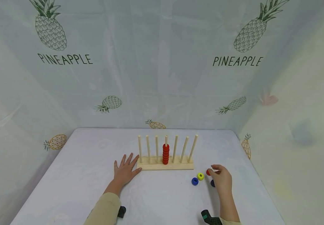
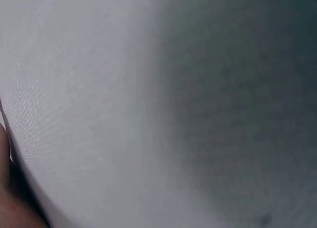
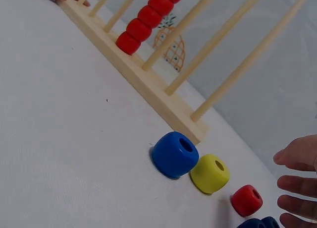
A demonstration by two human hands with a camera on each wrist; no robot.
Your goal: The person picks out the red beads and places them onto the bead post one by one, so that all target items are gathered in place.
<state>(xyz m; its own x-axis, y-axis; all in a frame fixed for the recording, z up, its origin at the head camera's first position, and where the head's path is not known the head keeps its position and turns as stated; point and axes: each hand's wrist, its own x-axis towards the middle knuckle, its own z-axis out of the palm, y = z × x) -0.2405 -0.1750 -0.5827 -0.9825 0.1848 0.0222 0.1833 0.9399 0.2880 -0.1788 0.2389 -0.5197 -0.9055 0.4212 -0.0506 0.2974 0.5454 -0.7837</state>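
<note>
A wooden peg stand (image 1: 162, 167) sits toward the back of the table, with several upright pegs. Red beads (image 1: 165, 154) fill most of its middle peg. My left hand (image 1: 124, 173) lies with fingers spread at the stand's left end, fingertip and thumb right at the base. Over the table on the right, my right hand (image 1: 222, 181) hovers with bent fingers parted beside a loose red bead (image 3: 246, 200). That bead is partly behind the thumb in the head view. Left of it are a yellow bead (image 3: 210, 174) and a blue bead (image 3: 174, 155).
Dark blue beads (image 3: 252, 223) lie beneath the right hand, cut off by the right wrist view's lower edge. A white cloth covers the table (image 1: 156, 197). Behind it hangs a pineapple-print curtain (image 1: 156, 78). The left wrist view is mostly blurred cloth.
</note>
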